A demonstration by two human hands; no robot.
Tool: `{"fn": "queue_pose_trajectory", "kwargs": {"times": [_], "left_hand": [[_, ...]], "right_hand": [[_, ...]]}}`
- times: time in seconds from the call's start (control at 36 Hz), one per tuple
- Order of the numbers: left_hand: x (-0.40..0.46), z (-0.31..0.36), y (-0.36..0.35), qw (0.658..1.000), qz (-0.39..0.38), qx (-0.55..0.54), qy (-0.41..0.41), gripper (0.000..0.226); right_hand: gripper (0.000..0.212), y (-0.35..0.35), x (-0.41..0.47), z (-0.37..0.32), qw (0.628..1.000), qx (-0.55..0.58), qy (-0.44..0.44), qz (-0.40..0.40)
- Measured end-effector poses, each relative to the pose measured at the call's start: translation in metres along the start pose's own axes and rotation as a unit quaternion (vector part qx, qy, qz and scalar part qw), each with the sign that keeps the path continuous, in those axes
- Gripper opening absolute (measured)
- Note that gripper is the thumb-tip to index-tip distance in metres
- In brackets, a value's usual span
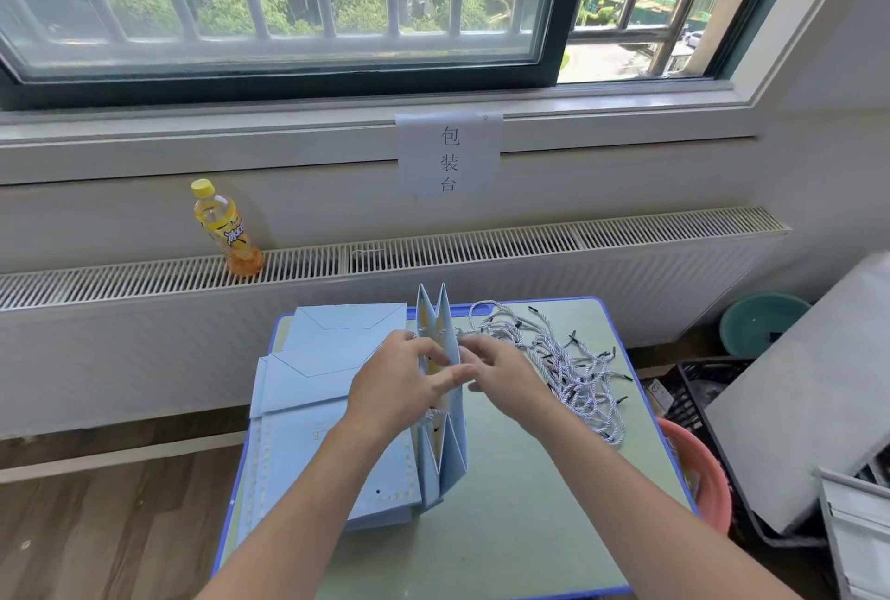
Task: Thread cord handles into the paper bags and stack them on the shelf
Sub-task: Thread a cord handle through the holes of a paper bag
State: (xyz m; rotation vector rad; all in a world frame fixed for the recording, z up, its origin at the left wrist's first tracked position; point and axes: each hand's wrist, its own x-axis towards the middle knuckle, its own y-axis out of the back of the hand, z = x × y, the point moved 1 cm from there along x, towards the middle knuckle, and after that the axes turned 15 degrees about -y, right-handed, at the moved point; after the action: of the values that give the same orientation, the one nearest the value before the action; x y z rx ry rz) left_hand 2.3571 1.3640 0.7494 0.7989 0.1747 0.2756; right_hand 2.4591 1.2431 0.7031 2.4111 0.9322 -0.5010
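While the upright paper bag (440,387) stands mid-desk (505,527), the left hand (399,387) grips its rim and the right hand (501,371) pinches the other side, seemingly threading; next likely needs another cord from the cord pile (563,359).

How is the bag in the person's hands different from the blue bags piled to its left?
The held bag stands upright on the table, its side folds showing; the stacked bags lie flat. The left hand and right hand grip the held bag; the stacked bags lie untouched. Both are light blue paper.
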Motion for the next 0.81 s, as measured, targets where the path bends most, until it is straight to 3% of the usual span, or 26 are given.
{"fn": "queue_pose_trajectory", "kwargs": {"times": [0.08, 0.19, 0.31, 0.44, 0.53, 0.61, 0.72, 0.81], "left_hand": [[-0.002, 0.0, 0.001, 1.0, 0.003, -0.007, 0.004, 0.044], [-0.005, -0.004, 0.006, 1.0, 0.011, -0.021, 0.014, 0.046], [-0.007, -0.011, 0.006, 0.999, 0.0, 0.021, 0.026, 0.032], [-0.012, -0.006, 0.001, 0.998, 0.0, -0.061, 0.014, 0.034], [-0.011, 0.0, 0.002, 1.0, -0.007, -0.024, 0.012, 0.041], [-0.01, 0.0, 0.006, 0.999, -0.009, -0.031, 0.014, 0.041], [-0.01, -0.001, 0.01, 0.999, -0.003, -0.034, 0.018, 0.043], [-0.01, 0.0, 0.008, 0.999, 0.0, -0.043, 0.018, 0.043]], "right_hand": [[0.023, -0.003, 0.003, -0.004, 0.999, -0.017, 0.02, 0.039], [0.026, -0.004, 0.011, 0.01, 0.995, -0.058, -0.016, 0.077], [0.03, 0.0, 0.017, 0.028, 0.985, -0.107, -0.052, 0.124], [0.028, -0.001, 0.01, 0.02, 0.987, -0.125, -0.011, 0.098], [0.014, -0.007, 0.007, 0.017, 0.989, -0.111, 0.019, 0.095], [0.015, -0.009, 0.001, 0.018, 0.988, -0.079, 0.054, 0.118], [0.016, -0.006, -0.015, 0.025, 0.992, -0.038, 0.116, -0.005], [0.017, -0.004, -0.028, 0.032, 0.989, -0.048, 0.109, -0.089]]}}
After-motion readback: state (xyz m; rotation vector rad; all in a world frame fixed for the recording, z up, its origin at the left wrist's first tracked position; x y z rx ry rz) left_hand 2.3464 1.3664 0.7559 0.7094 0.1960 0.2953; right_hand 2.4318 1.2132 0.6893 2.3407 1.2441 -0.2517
